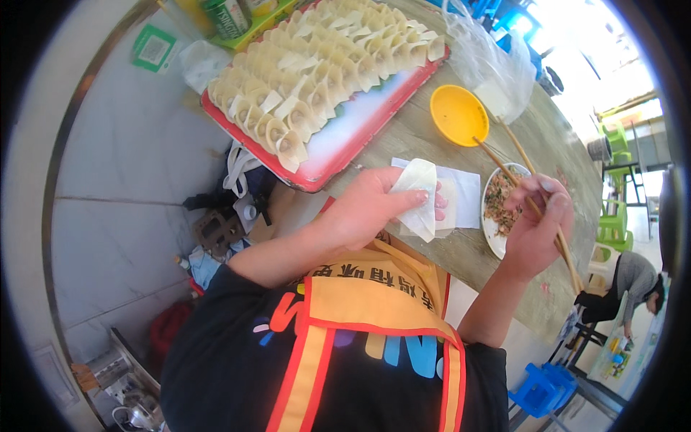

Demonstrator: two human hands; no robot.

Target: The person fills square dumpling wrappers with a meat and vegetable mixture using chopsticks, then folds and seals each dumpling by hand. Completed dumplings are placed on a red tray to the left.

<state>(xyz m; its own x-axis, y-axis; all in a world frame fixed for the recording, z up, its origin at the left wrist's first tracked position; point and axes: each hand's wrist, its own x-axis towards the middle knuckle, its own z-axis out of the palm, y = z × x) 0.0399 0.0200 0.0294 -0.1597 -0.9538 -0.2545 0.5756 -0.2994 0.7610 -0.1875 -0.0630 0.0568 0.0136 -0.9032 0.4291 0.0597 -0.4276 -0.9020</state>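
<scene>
My left hand pinches a thin, pale dough wrapper, which hangs partly folded over the fingers. Under that hand lies a stack of square wrappers on the table. A pair of wooden chopsticks is in my right hand, above a white plate of minced filling with green bits. The chopstick tips point away from me, spread apart, and appear over or near a yellow bowl. Rows of folded wontons stand packed on a red-rimmed tray at the far left.
A clear plastic bag sits beyond the bowl on the wooden table. A green can stands behind the tray. Tiled wall bounds the left side. At right are blue stools, green chairs and a bending person.
</scene>
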